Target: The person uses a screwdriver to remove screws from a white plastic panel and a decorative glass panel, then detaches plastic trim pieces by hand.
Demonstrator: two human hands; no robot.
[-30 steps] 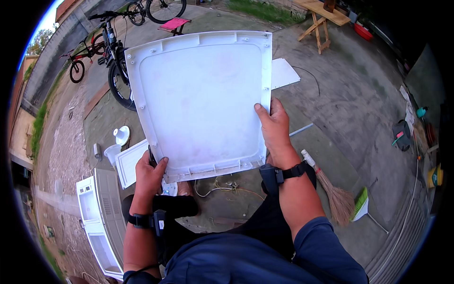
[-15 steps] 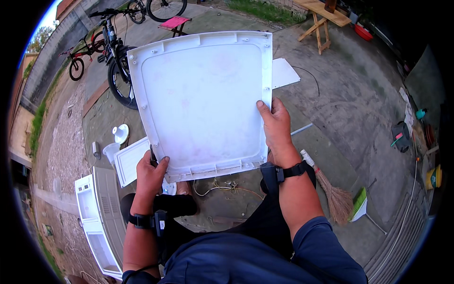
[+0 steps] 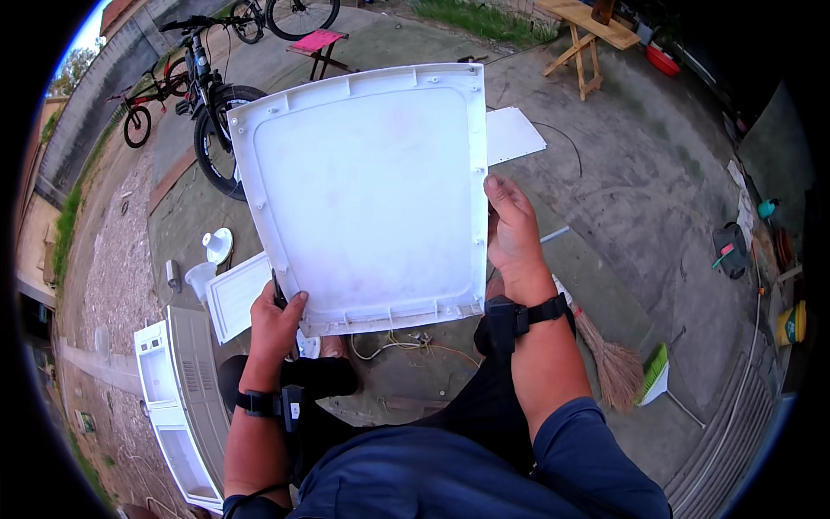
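Observation:
I hold up a large white plastic panel [image 3: 372, 203], squarish with a raised rim and small screw posts along its edges. My left hand [image 3: 275, 324] grips its lower left corner, thumb on the face, fingers behind. A thin dark tool [image 3: 278, 292] shows between this hand and the panel's edge; its kind is unclear. My right hand [image 3: 515, 232] is at the panel's right edge. Its thumb lies off the face, beside the rim, and the other fingers are mostly hidden, so its hold is unclear.
At left stand a white appliance casing [image 3: 186, 389], a smaller white panel [image 3: 240, 294] and a translucent cup [image 3: 201, 278]. Wires [image 3: 406, 344] lie by my feet. A straw broom [image 3: 609, 359] and dustpan [image 3: 654, 376] lie right. Beyond are a bicycle [image 3: 212, 130], stool [image 3: 318, 43] and wooden table [image 3: 596, 30].
The panel has shifted slightly left, its top right corner dropping a little. My right thumb has come off the panel's face, and that hand has moved slightly right. My left hand keeps its grip.

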